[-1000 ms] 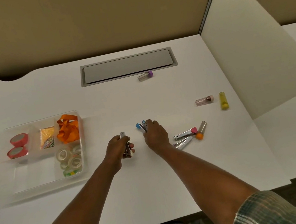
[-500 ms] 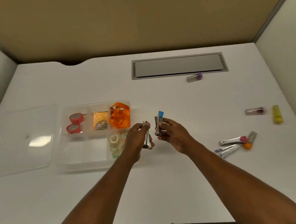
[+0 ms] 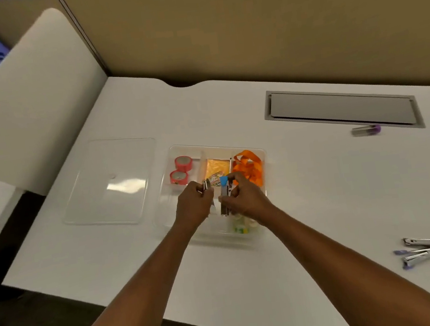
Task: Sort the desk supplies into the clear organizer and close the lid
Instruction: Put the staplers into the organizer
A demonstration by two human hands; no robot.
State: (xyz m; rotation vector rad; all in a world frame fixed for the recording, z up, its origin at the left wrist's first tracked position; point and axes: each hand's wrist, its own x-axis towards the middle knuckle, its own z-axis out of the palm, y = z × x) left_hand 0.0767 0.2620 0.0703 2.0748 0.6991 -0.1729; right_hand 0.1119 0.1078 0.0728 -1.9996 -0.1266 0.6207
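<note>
Both hands hover over the clear organizer (image 3: 207, 147), each pinching a small metal tool. The right hand (image 3: 246, 199) has its fingers (image 3: 233, 194) closed around a blue-tipped nail clipper (image 3: 225, 194), whose long axis runs away from the person, blue end farthest. The left hand (image 3: 193, 205) pinches a plain silver clipper (image 3: 207, 185), mostly hidden by its fingers. Directly beneath and just nearer than both sets of fingers lies the organizer's empty near-left compartment; beyond the fingers sit the pink tape rolls (image 3: 181, 168), the paper clips (image 3: 216, 175) and the orange ribbon (image 3: 247, 166). The likely next step is lowering both clippers straight down. The lid (image 3: 112, 181) lies flat on the tabletop (image 3: 309, 205), left of the left hand. More clippers (image 3: 424, 248) wait far right of the right hand.
</note>
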